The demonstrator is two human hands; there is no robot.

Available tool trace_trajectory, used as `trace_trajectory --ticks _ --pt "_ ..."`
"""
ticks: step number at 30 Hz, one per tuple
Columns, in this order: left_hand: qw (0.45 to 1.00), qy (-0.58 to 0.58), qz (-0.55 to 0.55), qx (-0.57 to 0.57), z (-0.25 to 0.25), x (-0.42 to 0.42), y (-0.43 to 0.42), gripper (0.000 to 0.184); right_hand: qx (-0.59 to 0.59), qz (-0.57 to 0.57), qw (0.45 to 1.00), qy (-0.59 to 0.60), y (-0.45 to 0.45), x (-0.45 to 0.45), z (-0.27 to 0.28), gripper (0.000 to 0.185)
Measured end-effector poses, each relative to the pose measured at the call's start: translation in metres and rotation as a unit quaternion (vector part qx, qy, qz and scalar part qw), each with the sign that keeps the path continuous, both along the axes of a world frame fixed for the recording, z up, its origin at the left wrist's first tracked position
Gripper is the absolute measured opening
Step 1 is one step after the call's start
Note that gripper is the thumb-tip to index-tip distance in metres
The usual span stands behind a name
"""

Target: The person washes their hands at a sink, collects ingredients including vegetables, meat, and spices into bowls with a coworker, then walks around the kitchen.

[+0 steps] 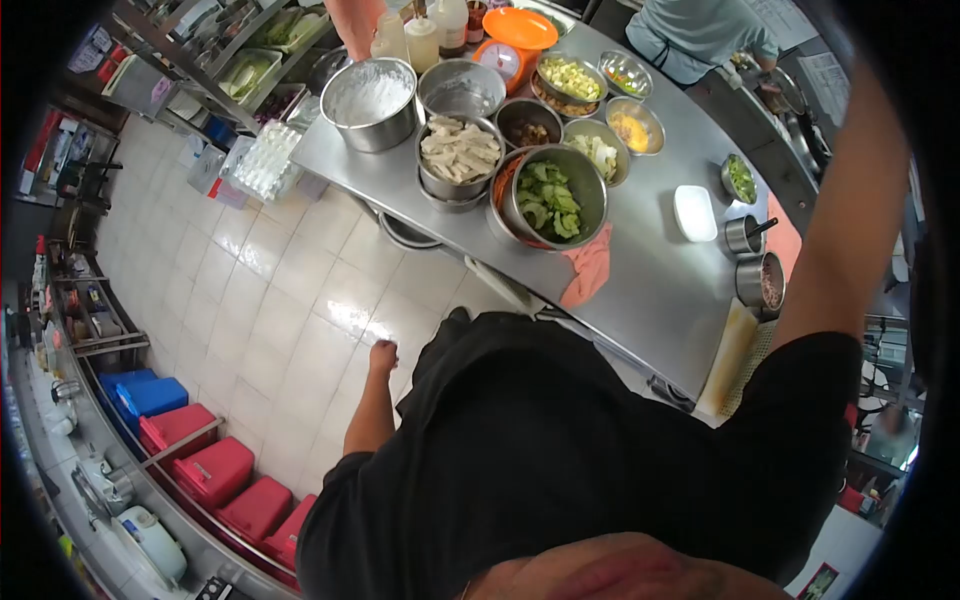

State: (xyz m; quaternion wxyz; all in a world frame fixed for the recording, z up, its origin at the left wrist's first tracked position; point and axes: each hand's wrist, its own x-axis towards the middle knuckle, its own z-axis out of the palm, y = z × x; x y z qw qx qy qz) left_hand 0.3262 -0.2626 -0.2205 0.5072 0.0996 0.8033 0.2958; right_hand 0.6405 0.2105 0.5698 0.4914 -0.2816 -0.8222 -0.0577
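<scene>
My left hand point(383, 355) hangs low over the tiled floor, its fingers curled in, and nothing shows in it. My right arm reaches toward the upper right past the steel table point(650, 270); its hand lies beyond the visible picture. On the table stand a bowl of green leaves point(548, 200), a bowl of pale strips point(460, 155), a pot with white powder point(370, 100), a bowl of yellow pieces point(570, 78) and a white dish point(695, 213). An orange cloth point(590, 268) drapes over the front edge.
A co-worker in a grey-blue shirt point(690, 35) stands behind the table, and another person's arm point(352, 25) shows at the top. An orange scale point(505, 62) stands near bottles. Red bins point(215, 470) line the lower left; egg trays point(268, 160) sit left of the table.
</scene>
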Motion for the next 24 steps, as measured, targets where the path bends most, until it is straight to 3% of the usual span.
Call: trace_trajectory --ticks 4,6,8,11,13,17,20,24 --pt "0.999 0.021 -0.044 0.019 -0.007 -0.015 0.032 0.022 0.007 -0.045 0.998 0.033 -0.095 0.059 -0.070 0.018" --pt "0.998 0.014 -0.062 0.006 0.001 -0.018 0.051 0.020 -0.085 -0.058 0.993 0.056 -0.129 0.091 -0.119 0.020" --pt "0.996 0.002 -0.089 -0.007 0.000 -0.022 0.061 0.019 -0.268 -0.019 0.950 0.160 -0.156 0.123 -0.183 0.020" --pt "0.993 -0.004 -0.115 -0.015 0.008 -0.024 0.083 0.018 -0.395 -0.123 0.883 0.222 -0.204 0.132 -0.278 0.014" --pt "0.990 -0.004 -0.137 -0.025 0.019 -0.024 0.095 0.018 -0.459 -0.216 0.851 0.133 -0.222 0.152 -0.329 0.013" --pt "0.982 0.023 -0.185 -0.004 0.013 -0.023 0.116 0.016 -0.436 -0.341 0.827 0.100 -0.239 0.205 -0.453 0.014" --pt "0.980 0.007 -0.200 0.012 0.015 -0.020 0.127 0.015 -0.347 -0.456 0.820 -0.001 -0.244 0.234 -0.524 0.013" --pt "0.980 -0.006 -0.197 0.032 0.023 -0.015 0.134 0.015 -0.315 -0.493 0.810 -0.040 -0.242 0.259 -0.571 0.014"
